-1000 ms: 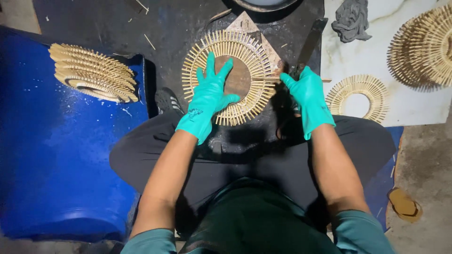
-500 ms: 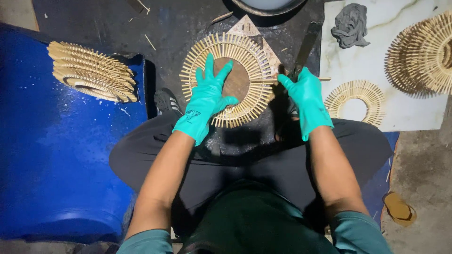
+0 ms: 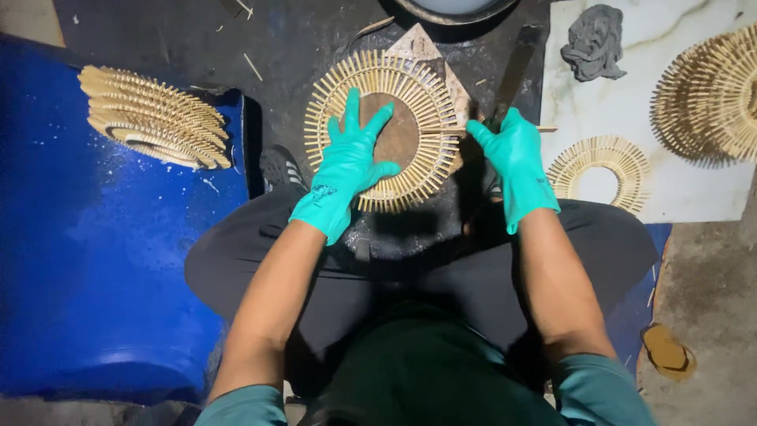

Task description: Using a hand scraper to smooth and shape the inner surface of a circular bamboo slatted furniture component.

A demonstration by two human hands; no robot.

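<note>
A round ring of thin bamboo sticks [image 3: 410, 87] lies flat on a dark work surface in front of me. My left hand [image 3: 347, 166], in a teal glove, presses flat on the ring's lower left part with fingers spread. My right hand [image 3: 516, 162], also gloved, rests at the ring's right edge, closed on a long dark flat tool [image 3: 514, 75] that points away from me. A loose stick [image 3: 449, 130] juts out of the ring toward the right hand.
A stack of finished stick rings [image 3: 150, 118] sits on a blue drum [image 3: 95, 260] at left. A white marble slab [image 3: 639, 102] at right holds a small ring [image 3: 599, 166], a larger pile of rings [image 3: 714, 95] and a grey rag [image 3: 593, 39].
My right hand has shifted slightly left, closer to the ring's edge. The left hand stays pressed on the ring.
</note>
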